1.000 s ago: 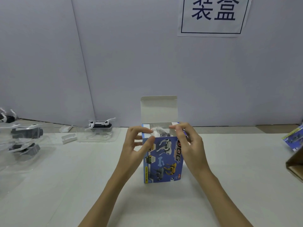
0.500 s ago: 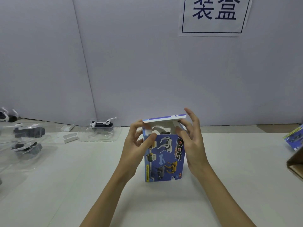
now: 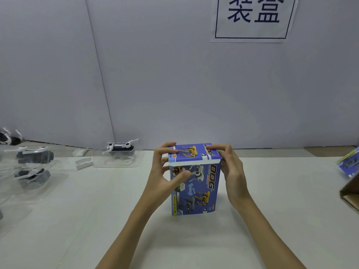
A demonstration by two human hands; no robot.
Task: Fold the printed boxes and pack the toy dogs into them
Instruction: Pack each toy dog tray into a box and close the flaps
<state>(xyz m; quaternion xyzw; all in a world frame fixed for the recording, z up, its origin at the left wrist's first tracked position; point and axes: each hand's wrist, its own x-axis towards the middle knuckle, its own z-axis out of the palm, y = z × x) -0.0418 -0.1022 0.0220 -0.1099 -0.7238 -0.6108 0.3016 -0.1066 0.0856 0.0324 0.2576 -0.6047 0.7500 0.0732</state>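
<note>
A blue printed box with toy dog pictures stands upright on the white table, its top lid folded down flat. My left hand grips the box's left side, fingers on the lid's left edge and thumb on the front. My right hand holds the right side, fingertips pressing the lid's right edge. Whatever is inside the box is hidden. A white and black toy dog lies in a clear plastic tray at the back left.
Several grey and white toy dogs in clear trays lie at the far left, with small white plastic pieces beside them. Another printed box and a brown carton edge sit at the right edge. A grey wall stands behind.
The box's lid, upright a second ago, has swung down and now lies shut on top. Both hands moved from the open mouth to the lid's edges.
</note>
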